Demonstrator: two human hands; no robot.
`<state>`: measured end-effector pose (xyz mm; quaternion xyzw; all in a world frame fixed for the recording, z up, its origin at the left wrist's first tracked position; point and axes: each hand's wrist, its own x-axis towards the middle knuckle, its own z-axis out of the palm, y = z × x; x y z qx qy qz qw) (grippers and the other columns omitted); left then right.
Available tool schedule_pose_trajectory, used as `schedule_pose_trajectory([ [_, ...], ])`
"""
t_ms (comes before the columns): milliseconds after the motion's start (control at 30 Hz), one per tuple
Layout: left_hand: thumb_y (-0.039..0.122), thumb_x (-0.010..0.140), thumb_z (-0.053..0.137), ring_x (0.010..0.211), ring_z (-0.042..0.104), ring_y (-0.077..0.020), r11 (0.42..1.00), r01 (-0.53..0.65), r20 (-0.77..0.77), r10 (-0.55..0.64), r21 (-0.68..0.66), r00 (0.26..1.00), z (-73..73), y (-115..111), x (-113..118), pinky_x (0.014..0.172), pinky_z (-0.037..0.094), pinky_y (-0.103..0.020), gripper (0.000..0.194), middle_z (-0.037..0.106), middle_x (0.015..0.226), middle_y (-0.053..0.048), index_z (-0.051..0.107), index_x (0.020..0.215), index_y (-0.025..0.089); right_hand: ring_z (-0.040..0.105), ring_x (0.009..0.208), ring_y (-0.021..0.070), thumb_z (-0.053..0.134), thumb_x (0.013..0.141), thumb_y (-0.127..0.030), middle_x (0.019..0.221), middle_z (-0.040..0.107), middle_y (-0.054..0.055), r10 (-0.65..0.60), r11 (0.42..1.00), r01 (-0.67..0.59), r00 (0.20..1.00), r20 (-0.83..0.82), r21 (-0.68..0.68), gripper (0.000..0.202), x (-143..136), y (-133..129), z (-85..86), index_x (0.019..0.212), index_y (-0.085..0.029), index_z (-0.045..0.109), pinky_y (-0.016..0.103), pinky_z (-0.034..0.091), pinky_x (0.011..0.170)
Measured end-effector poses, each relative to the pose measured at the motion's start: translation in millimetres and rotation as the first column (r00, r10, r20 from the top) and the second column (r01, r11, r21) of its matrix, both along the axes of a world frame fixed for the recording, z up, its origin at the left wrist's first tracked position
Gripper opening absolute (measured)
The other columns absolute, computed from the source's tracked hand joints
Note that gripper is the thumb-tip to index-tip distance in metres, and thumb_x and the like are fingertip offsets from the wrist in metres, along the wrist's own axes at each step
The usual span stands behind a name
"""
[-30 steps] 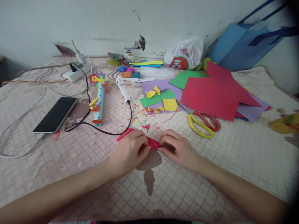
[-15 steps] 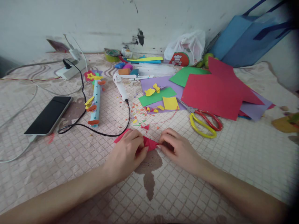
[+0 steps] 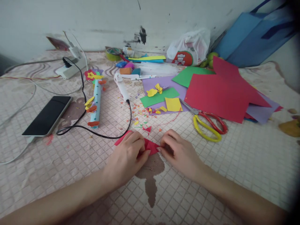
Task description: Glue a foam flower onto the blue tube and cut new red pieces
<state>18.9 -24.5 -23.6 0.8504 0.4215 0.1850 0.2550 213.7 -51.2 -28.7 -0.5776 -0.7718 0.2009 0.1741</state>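
Observation:
A small folded piece of red paper lies low over the patterned cloth, between my two hands. My left hand is closed on its middle, fingers and thumb pressing it, and covers part of it; a red end sticks out to the left. At the paper's right tip, my right hand pinches with thumb and fingertips. Just beyond the paper is a small red scrap among tiny colored bits.
Scissors and large red paper lie to the right. A white corded tool stands beyond my hands, its black cable curving close to the left hand. A decorated blue strip and a phone are left.
The view has shifted slightly, so the items at the right appear a little farther right. Both hands keep nearly the same hold on the red paper.

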Motion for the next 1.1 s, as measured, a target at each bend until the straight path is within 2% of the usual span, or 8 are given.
schedule_pose_trajectory([
  [267,0.015,0.082,0.051,0.075,0.047,-0.0157,0.999,0.003,-0.011,-0.003,0.041,1.000,-3.6,-0.6,0.0,0.065,0.043,-0.032,0.016,0.050,0.078,-0.003,0.044,0.067,0.017,0.051,0.067,0.0113,0.050,0.084,-0.019,0.084,0.050,0.000,-0.002,1.000,0.002,1.000,0.000,0.007,0.007,0.1,-0.3,-1.6,0.077,-0.019,0.048,0.025,0.040,0.059],
  [367,0.014,0.082,0.051,0.083,0.049,-0.0182,0.998,-0.002,-0.007,0.003,0.066,1.000,-3.5,-1.7,-0.4,0.073,0.046,-0.036,0.003,0.053,0.087,-0.005,0.052,0.080,0.016,0.051,0.067,0.0119,0.049,0.084,-0.020,0.084,0.050,0.001,0.002,1.000,-0.002,1.000,0.007,0.011,0.007,0.2,-0.2,-1.8,0.077,-0.019,0.049,0.026,0.041,0.059],
  [433,0.013,0.084,0.049,0.091,0.050,-0.0189,0.994,0.016,0.007,-0.017,0.109,1.000,-2.5,-1.9,-1.4,0.078,0.047,-0.037,0.013,0.054,0.097,-0.007,0.054,0.095,0.016,0.052,0.068,0.0124,0.049,0.085,-0.021,0.085,0.051,0.002,0.005,1.000,-0.005,1.000,0.011,0.020,0.007,0.4,-0.2,-2.1,0.078,-0.019,0.050,0.026,0.041,0.059],
  [533,0.013,0.088,0.044,0.101,0.050,-0.0189,0.958,0.159,-0.003,-0.163,0.239,0.987,0.1,-2.9,-3.6,0.086,0.047,-0.036,0.024,0.056,0.111,-0.008,0.054,0.109,0.016,0.053,0.070,0.0132,0.048,0.085,-0.021,0.086,0.051,0.002,0.011,1.000,-0.011,1.000,0.008,0.025,0.006,0.3,0.0,-2.4,0.080,-0.019,0.050,0.027,0.042,0.060],
  [667,0.014,0.091,0.039,0.113,0.048,-0.0219,0.840,0.383,-0.109,-0.371,0.383,0.922,4.1,-8.6,-5.2,0.094,0.044,-0.039,0.029,0.060,0.117,-0.008,0.053,0.116,0.011,0.053,0.071,0.0129,0.048,0.087,-0.020,0.087,0.051,0.002,0.020,1.000,-0.020,1.000,-0.003,-0.001,0.007,0.0,0.1,-2.0,0.080,-0.019,0.050,0.026,0.042,0.060],
  [800,0.012,0.091,0.035,0.113,0.051,-0.0231,0.827,0.411,-0.200,-0.360,0.384,0.911,5.2,-14.3,-5.4,0.093,0.046,-0.040,0.033,0.060,0.120,-0.009,0.053,0.119,0.008,0.052,0.072,0.0125,0.048,0.085,-0.017,0.088,0.051,0.002,0.045,0.998,-0.046,0.998,-0.050,-0.032,0.007,4.1,0.6,0.4,0.079,-0.019,0.050,0.026,0.041,0.060],
  [933,0.012,0.091,0.036,0.111,0.053,-0.0235,0.833,0.414,-0.226,-0.351,0.367,0.909,3.7,-14.8,-6.6,0.090,0.048,-0.040,0.033,0.061,0.120,-0.008,0.055,0.117,0.010,0.050,0.068,0.0097,0.051,0.081,-0.009,0.089,0.051,0.001,0.090,0.989,-0.113,0.973,-0.211,-0.101,0.011,14.5,2.9,6.1,0.080,-0.019,0.050,0.023,0.041,0.058],
  [1100,0.010,0.090,0.035,0.110,0.054,-0.0227,0.835,0.417,-0.232,-0.353,0.359,0.906,4.1,-13.8,-7.4,0.089,0.050,-0.039,0.034,0.062,0.118,-0.008,0.055,0.118,0.011,0.050,0.064,0.0081,0.053,0.079,-0.006,0.089,0.052,0.000,0.049,0.978,-0.110,0.947,-0.317,-0.177,0.014,25.5,6.0,13.1,0.082,-0.020,0.052,0.021,0.043,0.057],
])
